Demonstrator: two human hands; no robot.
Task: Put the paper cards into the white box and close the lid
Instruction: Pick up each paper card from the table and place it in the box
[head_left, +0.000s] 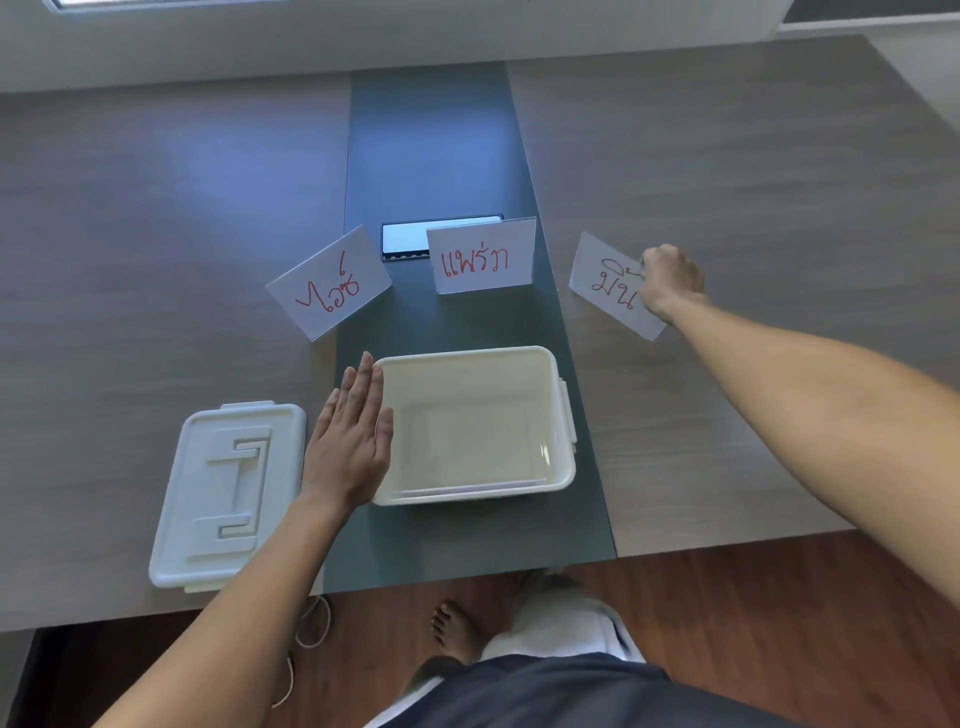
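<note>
The white box (563, 415) stands open on the dark centre strip of the table, with pale paper flat on its bottom. Its lid (202, 493) lies flat to the left. My left hand (350, 441) rests flat with fingers straight against the box's left rim. Three white cards with red writing stand behind the box: the left card (327, 283), the middle card (480, 257) and the right card (605, 283). My right hand (670, 280) is closed on the right card's right end.
A dark cable port (402, 239) with a shiny cover sits in the centre strip behind the middle card. The table's front edge (727, 543) runs just below the box. A white cord (317, 623) hangs near my bare foot on the wooden floor.
</note>
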